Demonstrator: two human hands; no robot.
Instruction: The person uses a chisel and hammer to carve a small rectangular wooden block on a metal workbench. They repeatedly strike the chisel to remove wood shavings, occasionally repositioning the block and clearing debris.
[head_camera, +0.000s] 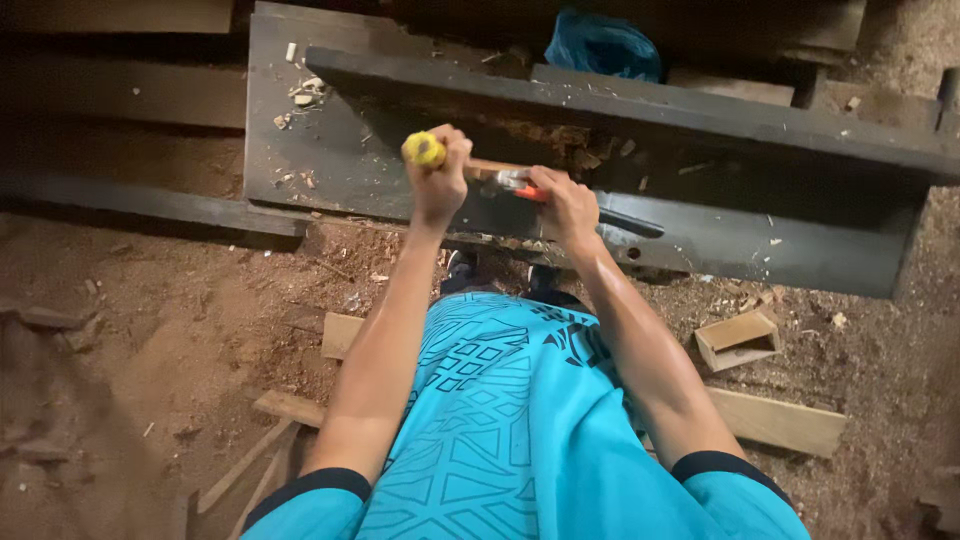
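My left hand (438, 185) is closed around the yellow-tipped end of a wooden-handled tool (487, 168), which looks like a hammer. Its metal head (511, 180) sits between my two hands. My right hand (567, 208) grips a red-handled tool (531, 192), probably a chisel, held against a dark wooden beam (760, 240). A dark narrow shape (630, 224) runs right from that hand along the beam; I cannot tell whether it is a blade or a slot. Both hands are close together over the beam's near face.
A second dark beam (640, 100) lies above the first, with a blue bag (603, 45) behind it. Wood chips (303, 92) dot the dark board at left. A small wooden box (738, 338) and a plank (780, 420) lie on the sawdust floor at right, with offcuts (290, 407) at left.
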